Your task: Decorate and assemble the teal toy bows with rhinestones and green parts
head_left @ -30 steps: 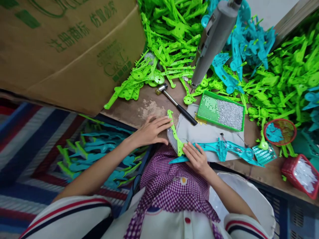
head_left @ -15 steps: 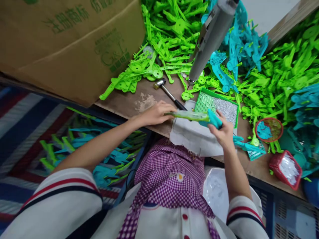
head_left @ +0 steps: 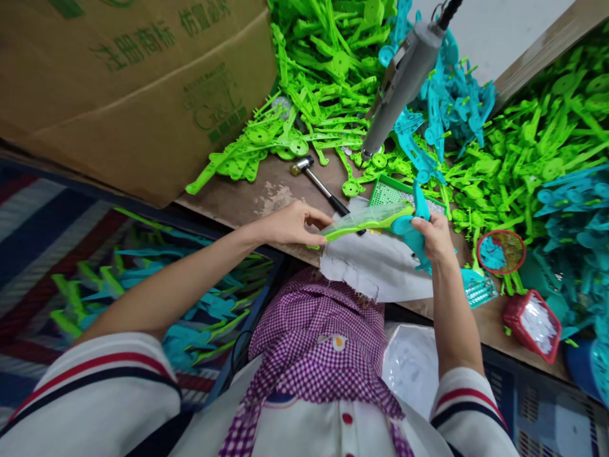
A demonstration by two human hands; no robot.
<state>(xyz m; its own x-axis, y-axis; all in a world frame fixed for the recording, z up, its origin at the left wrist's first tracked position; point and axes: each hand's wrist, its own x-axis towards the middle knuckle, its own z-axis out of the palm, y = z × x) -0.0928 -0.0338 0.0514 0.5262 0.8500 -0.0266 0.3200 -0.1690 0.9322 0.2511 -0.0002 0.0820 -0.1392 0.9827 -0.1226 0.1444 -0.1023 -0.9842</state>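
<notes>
My left hand point(head_left: 290, 223) pinches the near end of a long lime-green plastic piece point(head_left: 366, 219), held above the wooden bench point(head_left: 247, 197). My right hand point(head_left: 434, 236) grips the other end, where the green piece meets a teal plastic part point(head_left: 415, 227). Both hands keep the assembly raised over a white cloth point(head_left: 375, 263) lying at the bench's front edge. A small hammer point(head_left: 318, 184) rests on the bench just behind the assembly.
A grey powered screwdriver point(head_left: 397, 89) hangs above a green tray of screws point(head_left: 390, 190). Heaps of green parts point(head_left: 328, 82) and teal parts point(head_left: 451, 95) cover the back. A cardboard box point(head_left: 133, 82) stands left. Red baskets point(head_left: 530, 324) sit right; a bin of finished pieces point(head_left: 200, 304) is lower left.
Both hands lifted the green and teal pieces off the cloth, joined them into one assembly and raised it higher, tilting it toward the screwdriver.
</notes>
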